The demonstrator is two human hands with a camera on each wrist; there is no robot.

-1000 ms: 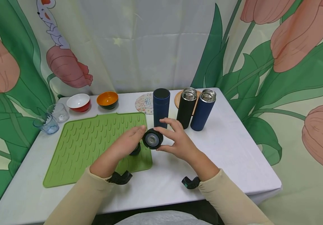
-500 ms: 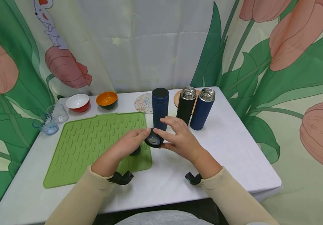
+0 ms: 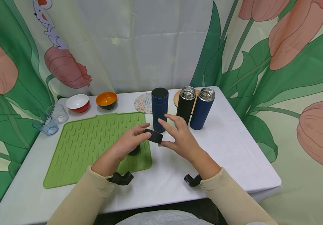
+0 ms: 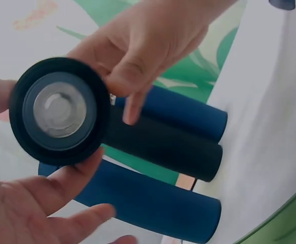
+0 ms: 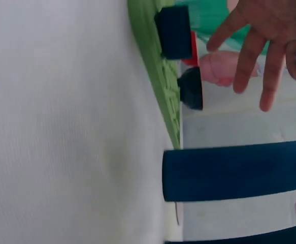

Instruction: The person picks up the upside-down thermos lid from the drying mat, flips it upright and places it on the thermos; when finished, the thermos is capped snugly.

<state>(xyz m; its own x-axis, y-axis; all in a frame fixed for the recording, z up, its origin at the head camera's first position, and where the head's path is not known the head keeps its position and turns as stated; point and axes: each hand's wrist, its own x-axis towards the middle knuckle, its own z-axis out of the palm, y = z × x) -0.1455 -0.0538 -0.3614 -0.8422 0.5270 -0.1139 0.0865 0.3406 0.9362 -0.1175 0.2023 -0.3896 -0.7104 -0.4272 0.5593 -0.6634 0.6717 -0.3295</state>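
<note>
Between my two hands is a round black bottle lid (image 3: 153, 136). In the left wrist view the lid (image 4: 60, 109) shows its underside with a pale round centre. My left hand (image 3: 130, 140) pinches it, thumb on one side and fingers below. My right hand (image 3: 182, 137) has its thumb right at the lid's right end, the other fingers spread and lifted above it. Just behind stands a navy bottle (image 3: 159, 109) with a dark top. To its right are an uncapped black bottle (image 3: 186, 104) and an uncapped navy bottle (image 3: 202, 109), steel rims showing.
Another black lid (image 3: 134, 150) sits on the green ridged mat (image 3: 93, 150), partly behind my left hand. A red bowl (image 3: 78, 103), an orange bowl (image 3: 106, 100) and two glasses (image 3: 47, 125) stand at the back left. Round coasters (image 3: 143, 103) lie behind the bottles.
The lid has tipped from showing its underside in the head view to showing its side. My right index finger has lifted off it; my left hand has kept hold.
</note>
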